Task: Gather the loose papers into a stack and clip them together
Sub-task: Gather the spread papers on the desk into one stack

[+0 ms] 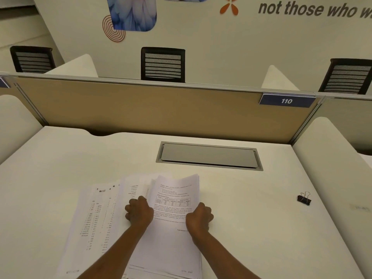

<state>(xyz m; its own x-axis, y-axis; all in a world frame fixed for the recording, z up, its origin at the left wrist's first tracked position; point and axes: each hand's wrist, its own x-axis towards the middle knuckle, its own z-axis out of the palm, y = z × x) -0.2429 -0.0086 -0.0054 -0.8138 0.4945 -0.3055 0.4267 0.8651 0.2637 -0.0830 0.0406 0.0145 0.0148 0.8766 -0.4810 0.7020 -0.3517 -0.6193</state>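
A stack of printed white papers lies on the white desk, near its front middle. My left hand grips the stack's left edge and my right hand grips its right edge, both with fingers curled. More loose sheets lie fanned out to the left, partly under the stack and my left forearm. A black binder clip rests on the desk far to the right, well apart from both hands.
A grey cable hatch is set into the desk behind the papers. A tan partition with a "110" label closes the far edge. White side dividers flank the desk. Black chairs stand beyond.
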